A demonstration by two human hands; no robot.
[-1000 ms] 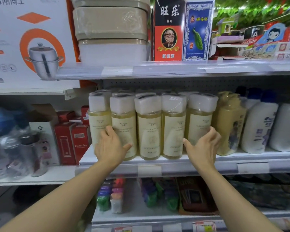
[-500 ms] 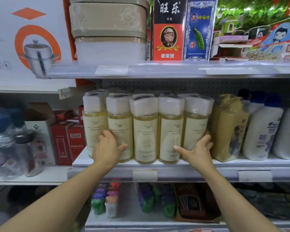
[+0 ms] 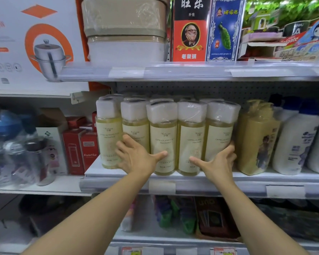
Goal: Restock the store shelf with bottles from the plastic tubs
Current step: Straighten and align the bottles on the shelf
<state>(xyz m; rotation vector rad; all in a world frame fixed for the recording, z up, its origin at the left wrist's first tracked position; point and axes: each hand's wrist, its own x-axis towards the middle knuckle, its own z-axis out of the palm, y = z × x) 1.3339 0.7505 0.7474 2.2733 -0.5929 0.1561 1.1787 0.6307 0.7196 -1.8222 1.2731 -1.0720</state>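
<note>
Front row of five yellow bottles standing upright on the middle shelf, white shrink-wrapped caps, side by side and touching, more of the same behind. Left hand laid flat against the second bottle from the left, fingers straight and spread over the lower label, thumb stretched rightward onto the centre bottle. Right hand at the row's right end: thumb extended leftward across the fourth bottle, fingers wrapped round the outer side of the fifth bottle, wedged between it and the tan pump bottle just beside. Whole row bracketed between both hands. White lotion bottles further right. Red boxes left of the row. Steamer-pot carton and stacked beige containers on the shelf above.
</note>
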